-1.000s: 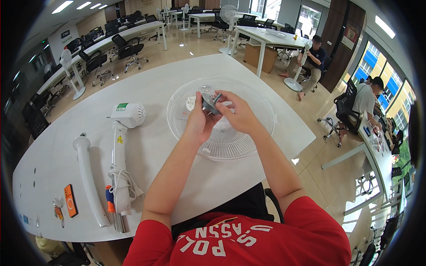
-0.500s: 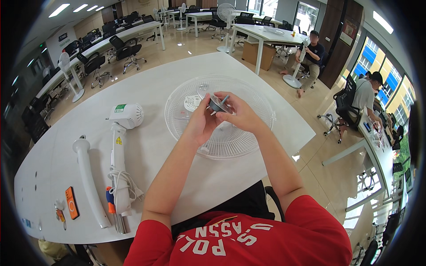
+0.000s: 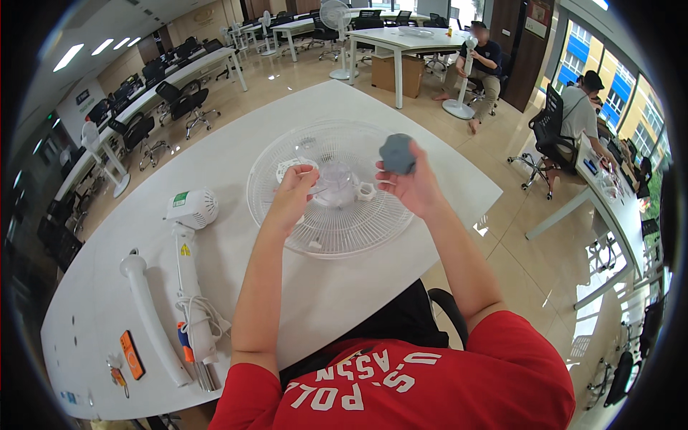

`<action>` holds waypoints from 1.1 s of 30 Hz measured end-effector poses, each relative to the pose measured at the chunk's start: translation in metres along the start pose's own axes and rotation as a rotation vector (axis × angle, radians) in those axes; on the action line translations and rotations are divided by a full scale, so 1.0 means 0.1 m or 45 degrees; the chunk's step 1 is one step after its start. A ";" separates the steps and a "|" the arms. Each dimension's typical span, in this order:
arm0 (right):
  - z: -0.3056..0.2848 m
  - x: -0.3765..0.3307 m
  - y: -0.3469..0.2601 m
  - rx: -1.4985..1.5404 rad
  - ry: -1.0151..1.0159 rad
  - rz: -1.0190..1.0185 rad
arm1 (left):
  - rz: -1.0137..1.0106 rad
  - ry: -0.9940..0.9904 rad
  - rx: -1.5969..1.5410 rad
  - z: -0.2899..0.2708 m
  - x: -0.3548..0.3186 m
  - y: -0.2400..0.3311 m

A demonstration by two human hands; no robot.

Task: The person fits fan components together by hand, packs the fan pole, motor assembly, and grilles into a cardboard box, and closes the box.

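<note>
My right hand [image 3: 413, 185] grips a dark grey lobed knob [image 3: 398, 153], holding it raised over the right side of a white wire fan guard [image 3: 344, 240]. Over the guard's left part is my left hand [image 3: 292, 195], its thumb and fingers pinched together. Whatever thin thing may be between them is too small to name. Inside the guard, between my hands, lies a clear plastic piece [image 3: 337, 174]. A white ring nut [image 3: 366, 190] rests beside it, close to my right hand. Partly behind my left fingers is a white perforated round part [image 3: 287, 169].
Left of the guard lie a white fan motor housing [image 3: 192, 208] on its pole with a coiled cord, a curved white tube [image 3: 154, 315], a blue-orange screwdriver handle [image 3: 185, 342], an orange phone [image 3: 132, 355] and keys [image 3: 116, 374]. Two people sit to the right, one holding a fan stand [image 3: 467, 72].
My hands, together on a grey round part with a pin before, have moved apart. The right has carried the grey knob rightward and turned it; the left has drawn back leftward. The view has shifted slightly.
</note>
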State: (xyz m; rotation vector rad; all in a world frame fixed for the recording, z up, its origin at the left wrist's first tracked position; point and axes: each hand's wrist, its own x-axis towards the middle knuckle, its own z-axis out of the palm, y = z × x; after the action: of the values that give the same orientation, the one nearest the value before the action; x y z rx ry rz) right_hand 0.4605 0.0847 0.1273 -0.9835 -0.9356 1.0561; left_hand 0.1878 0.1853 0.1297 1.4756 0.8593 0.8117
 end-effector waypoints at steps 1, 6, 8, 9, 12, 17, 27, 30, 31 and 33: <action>-0.06 -0.01 0.00 0.838 0.047 0.301 | 0.001 -0.014 0.008 -0.01 0.03 0.00; -0.31 0.09 0.23 0.944 0.114 0.444 | 0.015 -0.051 0.220 0.01 0.12 -0.04; -0.32 0.09 0.28 0.979 0.093 0.486 | 0.006 -0.068 0.327 0.09 0.18 0.00; -0.30 0.09 0.30 0.957 0.107 0.499 | -0.008 -0.073 0.431 0.12 0.21 0.04; -0.27 0.11 0.31 0.948 0.117 0.532 | 0.181 -0.076 0.834 0.12 0.53 -0.12; -0.10 0.03 0.22 0.460 0.165 0.443 | 0.336 -0.129 1.362 0.26 0.75 0.00; -0.12 -0.20 0.20 -1.395 -0.566 -0.211 | 0.270 -0.260 1.603 0.33 1.24 -0.18; -0.10 -0.25 0.20 -1.491 -0.684 -0.212 | 0.209 -0.371 1.557 0.37 1.35 -0.13; -0.08 -0.25 0.19 -1.572 -0.728 -0.161 | 0.208 -0.374 1.554 0.38 1.36 -0.12; -0.03 -0.25 0.17 -1.605 -0.734 -0.114 | 0.224 -0.277 1.510 0.38 1.39 -0.13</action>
State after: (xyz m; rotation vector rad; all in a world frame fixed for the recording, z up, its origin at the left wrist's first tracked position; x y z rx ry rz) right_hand 0.4539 0.0631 0.1072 -1.6332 -2.2244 0.5896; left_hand 0.2879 0.2891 0.1150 2.6366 1.1114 0.1853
